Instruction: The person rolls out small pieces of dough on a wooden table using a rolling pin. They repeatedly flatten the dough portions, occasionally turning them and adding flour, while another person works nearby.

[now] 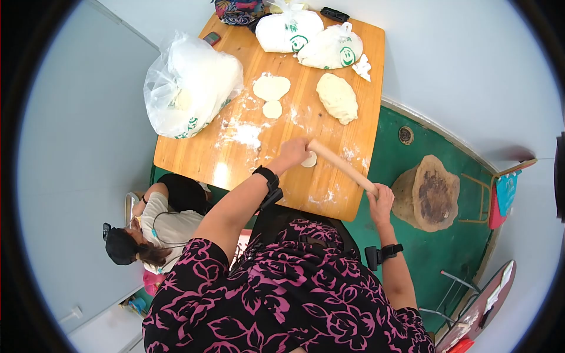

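Observation:
A wooden rolling pin [342, 167] slants over the near right part of the floury wooden table [194, 159]. My left hand [294, 153] is closed round its upper left end, and my right hand [381, 203] grips the lower right end, past the table's edge. Beside my left hand, partly hidden, a small round dough piece [309, 159] lies on the wood. Farther back are a flat dough round [272, 88], a smaller disc [272, 109] touching or nearly touching it, and a large dough lump [337, 98] to the right. Loose flour [244, 134] is scattered left of centre.
A big plastic bag [191, 85] stands at the table's left; two tied white bags [289, 30] [332, 47] lie at the back. A person [170, 220] in a black cap is low at the left. On the green floor at the right are a wood stump [435, 193] and a chair [497, 200].

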A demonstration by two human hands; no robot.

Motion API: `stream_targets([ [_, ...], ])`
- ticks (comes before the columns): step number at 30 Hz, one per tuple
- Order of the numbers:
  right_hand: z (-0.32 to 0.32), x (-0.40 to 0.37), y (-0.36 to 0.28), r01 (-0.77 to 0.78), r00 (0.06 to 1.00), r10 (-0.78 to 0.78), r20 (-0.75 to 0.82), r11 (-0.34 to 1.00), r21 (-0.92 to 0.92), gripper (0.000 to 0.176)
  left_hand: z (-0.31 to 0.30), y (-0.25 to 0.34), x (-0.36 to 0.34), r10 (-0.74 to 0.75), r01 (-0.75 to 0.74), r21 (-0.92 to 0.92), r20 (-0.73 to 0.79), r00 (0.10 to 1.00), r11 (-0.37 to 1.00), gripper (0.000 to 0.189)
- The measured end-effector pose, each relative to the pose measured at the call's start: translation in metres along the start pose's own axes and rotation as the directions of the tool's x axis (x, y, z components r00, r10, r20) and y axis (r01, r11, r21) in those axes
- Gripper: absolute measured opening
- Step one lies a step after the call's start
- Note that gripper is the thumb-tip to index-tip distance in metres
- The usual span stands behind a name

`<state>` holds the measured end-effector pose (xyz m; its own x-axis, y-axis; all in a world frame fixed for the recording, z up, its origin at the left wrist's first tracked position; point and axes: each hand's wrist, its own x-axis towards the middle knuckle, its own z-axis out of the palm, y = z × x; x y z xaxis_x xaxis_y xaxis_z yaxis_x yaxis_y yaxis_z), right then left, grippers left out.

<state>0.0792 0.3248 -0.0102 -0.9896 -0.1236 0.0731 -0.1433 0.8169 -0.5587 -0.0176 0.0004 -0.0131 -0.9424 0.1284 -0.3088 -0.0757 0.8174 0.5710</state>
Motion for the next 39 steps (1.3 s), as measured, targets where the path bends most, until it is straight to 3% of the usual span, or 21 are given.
stream_targets([
  [2, -0.004, 0.003, -0.002, 0.053, 0.996, -0.055, 0.064, 0.998, 0.033, 0.033, -0.003, -0.017, 0.008, 0.103, -0.101, -0.032, 0.063, 0.993, 0.994, 0.017],
  [5, -0.011, 0.016, -0.013, 0.144, 0.982, -0.15, 0.119, 0.988, 0.055, 0.034, -0.012, -0.035, 0.014, -0.027, 0.125, -0.412, 0.236, 0.971, 0.903, 0.015],
  [8, -0.015, 0.029, -0.02, 0.219, 0.961, -0.223, 0.164, 0.975, 0.042, 0.035, -0.03, -0.046, 0.016, -0.06, 0.242, -0.445, 0.385, 0.921, 0.862, 0.016],
  [15, 0.016, 0.069, -0.052, 0.499, 0.844, -0.471, 0.256, 0.865, -0.053, 0.035, -0.028, -0.01, 0.016, -0.038, 0.177, -0.304, 0.411, 0.911, 0.936, 0.02],
  [18, 0.041, 0.085, -0.061, 0.491, 0.843, -0.477, 0.248, 0.871, 0.004, 0.036, -0.022, -0.007, 0.015, -0.048, 0.132, -0.217, 0.354, 0.934, 0.967, 0.02],
  [20, 0.045, 0.097, -0.065, 0.442, 0.862, -0.408, 0.3, 0.895, -0.054, 0.035, -0.025, -0.001, 0.01, -0.076, 0.122, -0.128, 0.317, 0.945, 0.984, 0.016],
  [23, 0.045, 0.099, -0.071, 0.412, 0.876, -0.352, 0.329, 0.901, -0.136, 0.04, -0.018, -0.01, 0.006, -0.041, 0.049, -0.052, 0.147, 0.988, 0.997, 0.016],
  [27, 0.049, 0.096, -0.087, 0.442, 0.893, -0.385, 0.232, 0.845, -0.299, 0.059, -0.021, -0.009, 0.019, -0.017, 0.0, 0.052, 0.317, 0.948, 0.999, 0.02],
  [29, 0.054, 0.094, -0.092, 0.386, 0.916, -0.318, 0.244, 0.861, -0.33, 0.065, -0.028, 0.007, 0.025, -0.022, -0.019, 0.101, 0.395, 0.918, 0.995, 0.021],
  [33, 0.057, 0.07, -0.088, 0.317, 0.935, -0.233, 0.267, 0.888, -0.333, 0.069, -0.019, 0.014, 0.029, 0.098, -0.196, 0.193, 0.426, 0.899, 0.961, 0.023],
  [35, 0.062, 0.061, -0.08, 0.344, 0.93, -0.264, 0.256, 0.871, -0.351, 0.07, -0.015, 0.014, 0.024, 0.13, -0.255, 0.252, 0.426, 0.895, 0.934, 0.023],
  [39, 0.063, 0.092, -0.088, 0.364, 0.929, -0.32, 0.188, 0.884, -0.292, 0.071, -0.011, 0.009, 0.025, 0.088, -0.182, 0.248, 0.346, 0.934, 0.951, 0.022],
])
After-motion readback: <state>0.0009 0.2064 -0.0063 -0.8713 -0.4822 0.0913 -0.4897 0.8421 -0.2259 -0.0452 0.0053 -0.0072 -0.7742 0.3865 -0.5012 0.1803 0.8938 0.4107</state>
